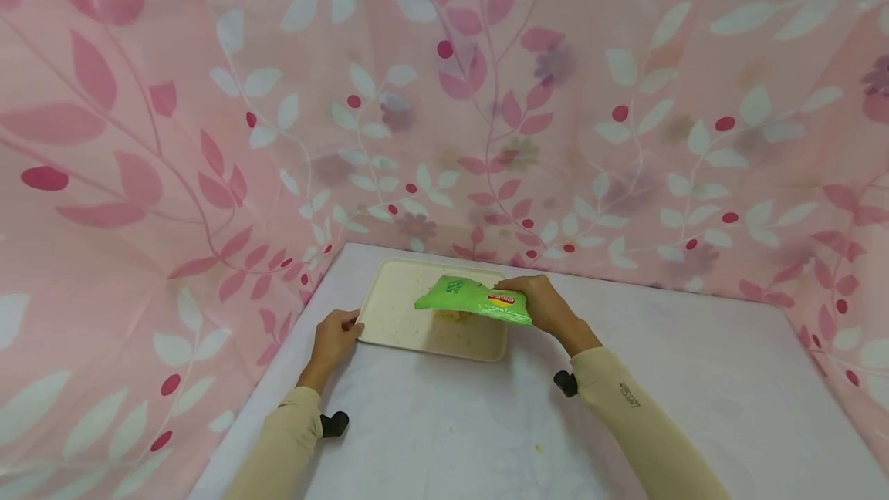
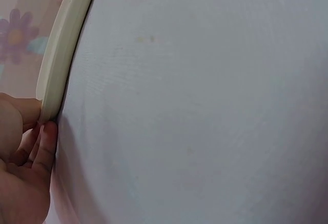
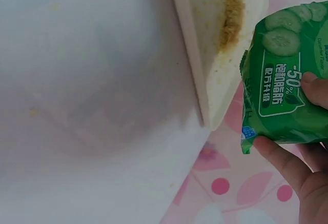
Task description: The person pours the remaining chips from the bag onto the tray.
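A cream rectangular tray [image 1: 389, 303] lies on the white-covered table. My left hand [image 1: 332, 344] pinches its near left corner, thumb and fingers on the rim [image 2: 57, 65] in the left wrist view. Over the tray's right half, my right hand [image 1: 545, 303] holds a green chip bag [image 1: 465, 297] tilted on its side. Cucumber slices and Chinese lettering show on the bag [image 3: 279, 83] in the right wrist view. Below it sits a small heap of yellow-brown chip crumbs [image 3: 232, 21] on the tray, with loose bits scattered around. The bag partly hides this heap in the head view.
White cloth covers the table [image 1: 660, 376], with a few small yellow crumbs [image 1: 538, 447] near its front. A pink curtain with leaf patterns [image 1: 486, 99] rises behind the table and along both sides. Black wrist mounts [image 1: 335, 424] stick out from the beige sleeves.
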